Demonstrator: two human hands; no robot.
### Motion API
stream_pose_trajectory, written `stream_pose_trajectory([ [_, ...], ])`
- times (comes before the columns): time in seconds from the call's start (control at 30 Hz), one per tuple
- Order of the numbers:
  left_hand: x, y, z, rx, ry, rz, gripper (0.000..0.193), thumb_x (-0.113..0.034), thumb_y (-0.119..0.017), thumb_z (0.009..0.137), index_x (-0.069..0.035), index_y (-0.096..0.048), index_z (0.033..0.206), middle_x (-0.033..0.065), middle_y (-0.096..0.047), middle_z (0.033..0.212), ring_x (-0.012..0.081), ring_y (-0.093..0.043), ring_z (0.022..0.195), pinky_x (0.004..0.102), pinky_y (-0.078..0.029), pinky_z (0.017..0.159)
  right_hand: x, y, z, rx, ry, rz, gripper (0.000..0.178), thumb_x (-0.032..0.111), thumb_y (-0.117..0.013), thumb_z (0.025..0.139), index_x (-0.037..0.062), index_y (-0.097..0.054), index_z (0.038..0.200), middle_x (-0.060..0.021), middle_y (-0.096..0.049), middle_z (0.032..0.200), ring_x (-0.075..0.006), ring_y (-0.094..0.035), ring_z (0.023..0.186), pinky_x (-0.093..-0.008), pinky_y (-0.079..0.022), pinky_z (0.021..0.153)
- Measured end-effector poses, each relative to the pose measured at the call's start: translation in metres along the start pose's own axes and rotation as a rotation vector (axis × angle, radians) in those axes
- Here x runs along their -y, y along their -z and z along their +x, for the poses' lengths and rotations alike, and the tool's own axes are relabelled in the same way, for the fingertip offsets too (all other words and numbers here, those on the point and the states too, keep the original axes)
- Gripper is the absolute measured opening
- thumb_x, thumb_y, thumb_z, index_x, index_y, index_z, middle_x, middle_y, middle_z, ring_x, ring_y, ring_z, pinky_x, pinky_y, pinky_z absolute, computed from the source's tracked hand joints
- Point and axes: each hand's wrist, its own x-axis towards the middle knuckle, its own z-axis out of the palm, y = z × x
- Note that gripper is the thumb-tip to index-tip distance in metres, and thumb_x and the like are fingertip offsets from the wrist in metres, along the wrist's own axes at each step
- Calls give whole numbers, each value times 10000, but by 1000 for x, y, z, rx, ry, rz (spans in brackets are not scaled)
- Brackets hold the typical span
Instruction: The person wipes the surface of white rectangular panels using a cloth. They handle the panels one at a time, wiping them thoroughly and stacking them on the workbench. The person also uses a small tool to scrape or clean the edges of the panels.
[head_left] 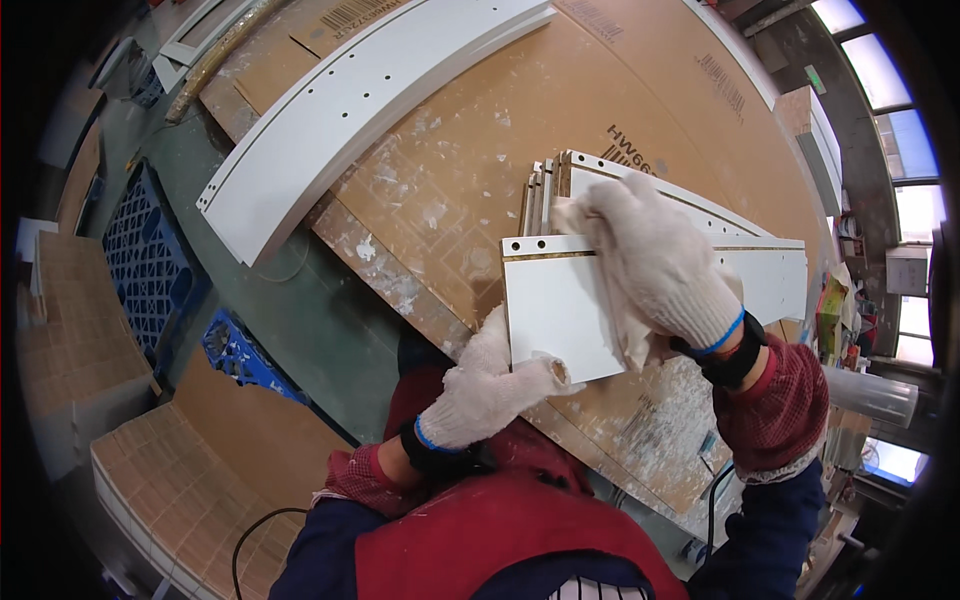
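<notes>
A white board (557, 315) with two dark holes near its end is tilted up in front of me, above the cardboard. My left hand (485, 385), in a white knit glove, grips its lower left corner, thumb across the face. My right hand (655, 250), gloved too, is closed on a pale cloth (622, 315) that hangs over the board's top edge and down its face. Right behind this board stand several similar white boards (690, 208) on edge, with holes along their top edges. The right fingertips are partly hidden in the cloth.
Cardboard (450, 160) flecked with white covers the worktable. A long stack of white drilled boards (350, 100) lies at its far left, overhanging the edge. Blue plastic pallets (150, 260) and stacked boards (170, 490) are on the floor at left. A clear plastic roll (875, 398) lies at right.
</notes>
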Motion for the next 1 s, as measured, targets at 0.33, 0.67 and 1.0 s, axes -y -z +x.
stream_pose_trajectory([
  [0.33,15,5,-2,4,-29,31,581,-102,-614,837,50,-328,1319,158,-528,1200,198,-549,1081,340,-464,917,17,3,7,154,210,16,216,183,-546,887,98,-526,1085,-155,-537,1003,-310,-629,848,-412,-533,725],
  [0.67,-3,-1,-8,-69,47,28,576,-46,-556,850,65,-289,1349,159,-527,1204,205,-567,1074,351,-505,897,-331,4,-113,-312,-573,-374,207,216,-498,971,14,-541,984,-225,-592,923,-416,-573,900,-430,-459,775],
  [1.0,-3,3,-5,-149,303,9,518,-117,-626,833,53,-430,1281,120,-584,1140,177,-581,1024,318,-488,897,-172,-1,-65,-212,-91,-77,131,135,-524,923,26,-550,990,-185,-587,900,-335,-612,846,-406,-489,727],
])
